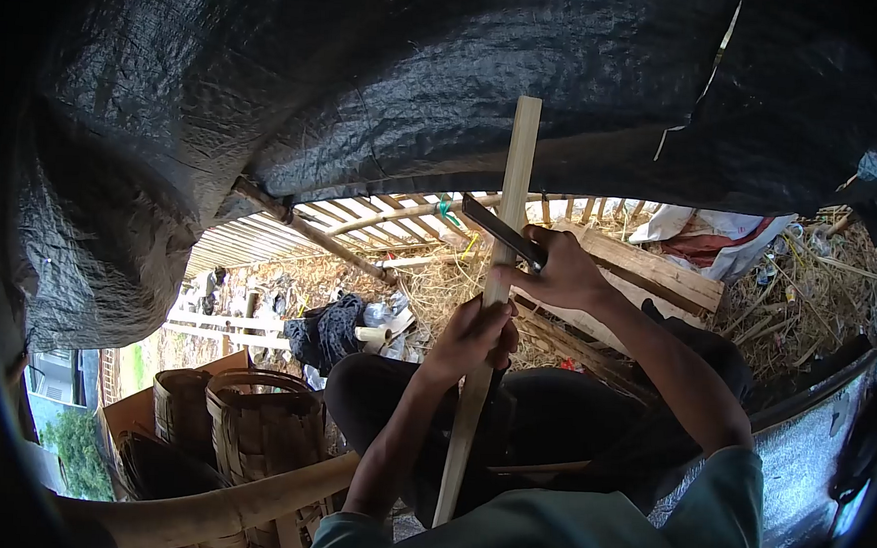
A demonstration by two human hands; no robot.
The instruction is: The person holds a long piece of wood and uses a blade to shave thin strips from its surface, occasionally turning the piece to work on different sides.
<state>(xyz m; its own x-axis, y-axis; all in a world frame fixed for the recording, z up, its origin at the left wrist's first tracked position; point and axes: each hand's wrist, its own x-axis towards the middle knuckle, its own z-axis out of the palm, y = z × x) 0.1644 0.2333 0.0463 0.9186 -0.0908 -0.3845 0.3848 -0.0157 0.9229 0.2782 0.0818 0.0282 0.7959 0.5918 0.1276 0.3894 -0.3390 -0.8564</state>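
A long, pale bamboo strip (pixel 519 169) runs upright through the middle of the head view, from near my lap to above my hands. My left hand (pixel 470 340) is closed around its middle, fingers wrapped about it. Just above and to the right, my right hand (pixel 563 273) grips a knife (pixel 491 224) by its handle. The dark, broad blade points up and left and lies across the strip. The right thumb rests close to the strip below the blade. The strip's lower end passes in front of my dark-trousered legs (pixel 570 405).
Black plastic sheeting (pixel 449 76) hangs overhead. Woven baskets (pixel 263 414) stand at lower left behind a thick bamboo pole (pixel 218 511). Wooden planks (pixel 647 270) lie on straw at right, near a white-and-red sack (pixel 718 239). Dark cloth (pixel 331 333) hangs left of my knee.
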